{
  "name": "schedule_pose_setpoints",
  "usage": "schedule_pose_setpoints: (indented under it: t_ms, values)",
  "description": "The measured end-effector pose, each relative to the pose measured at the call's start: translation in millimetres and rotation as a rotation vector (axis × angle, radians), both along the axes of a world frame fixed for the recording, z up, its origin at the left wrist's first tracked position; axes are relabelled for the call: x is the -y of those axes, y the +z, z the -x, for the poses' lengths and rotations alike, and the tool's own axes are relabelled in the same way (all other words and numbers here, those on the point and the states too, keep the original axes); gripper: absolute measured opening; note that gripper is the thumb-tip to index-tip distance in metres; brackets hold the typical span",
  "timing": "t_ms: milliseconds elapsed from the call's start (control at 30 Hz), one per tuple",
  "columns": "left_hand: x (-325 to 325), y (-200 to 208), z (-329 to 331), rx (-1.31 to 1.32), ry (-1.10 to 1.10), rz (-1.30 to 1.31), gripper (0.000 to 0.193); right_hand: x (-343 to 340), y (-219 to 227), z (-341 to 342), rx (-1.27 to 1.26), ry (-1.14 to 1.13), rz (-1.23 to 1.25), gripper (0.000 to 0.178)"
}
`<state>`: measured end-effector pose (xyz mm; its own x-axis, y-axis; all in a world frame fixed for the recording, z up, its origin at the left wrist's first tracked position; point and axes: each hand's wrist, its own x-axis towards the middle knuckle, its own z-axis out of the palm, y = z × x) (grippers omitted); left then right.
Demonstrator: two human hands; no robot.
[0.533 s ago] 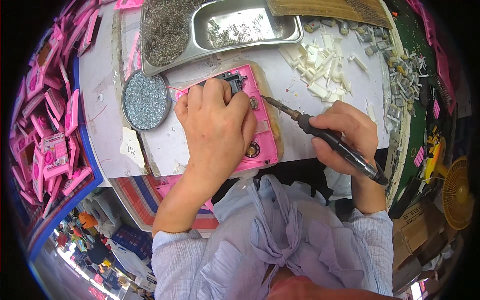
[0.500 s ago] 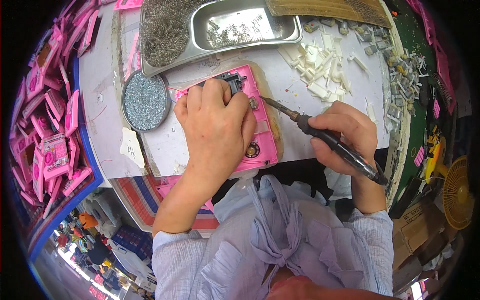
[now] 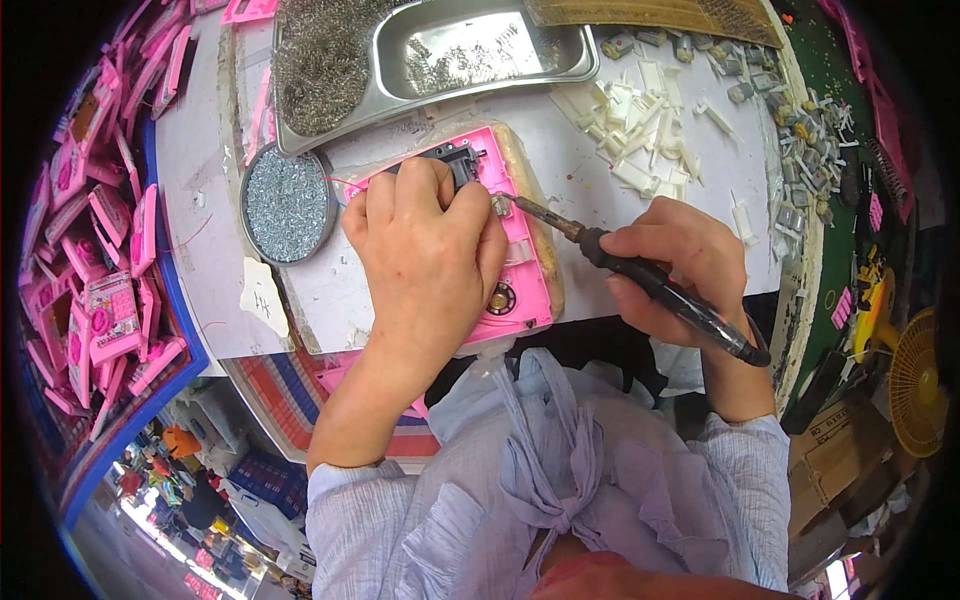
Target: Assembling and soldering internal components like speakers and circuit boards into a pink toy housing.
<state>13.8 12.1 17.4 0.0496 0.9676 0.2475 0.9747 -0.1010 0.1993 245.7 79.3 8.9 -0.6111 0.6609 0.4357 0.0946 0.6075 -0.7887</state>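
Observation:
My left hand (image 3: 430, 265) lies flat over a pink plastic toy case (image 3: 515, 270) that rests on a tan pad, fingers pressing near a black part at its top. A thin red wire (image 3: 345, 184) runs from under the fingers. My right hand (image 3: 675, 270) grips a black soldering iron (image 3: 650, 283) like a pen. Its metal tip touches the pink case just beside my left fingertips.
A round tin of small metal bits (image 3: 286, 203) sits left of the case. A steel tray (image 3: 480, 50) with springs lies at the back. White plastic parts (image 3: 640, 130) are scattered at the right. Pink cases (image 3: 95, 260) fill a bin at the left. A yellow fan (image 3: 915, 380) stands at the right.
The iron's tip has moved left, closer to my left fingertips on the pink case. My left hand stays put.

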Motion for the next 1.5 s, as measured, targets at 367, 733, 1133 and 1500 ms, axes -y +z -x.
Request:
schedule_pose_setpoints:
  t_ms: [367,733,1133,1500]
  values:
    - [0,-1,1,0.009,-0.006,-0.008,0.012,0,1,-3,0.03,-0.014,-0.027,0.035]
    - [0,1,-1,0.012,0.002,0.007,0.012,2,-1,-7,0.0,-0.037,0.02,0.032]
    - [15,2,25,0.213,-0.076,-0.085,0.024,3,-1,-11,-0.006,-0.045,-0.002,0.031]
    - [10,-12,28,0.188,-0.249,-0.161,0.026,6,7,-8,0.003,-0.056,0.004,0.032]
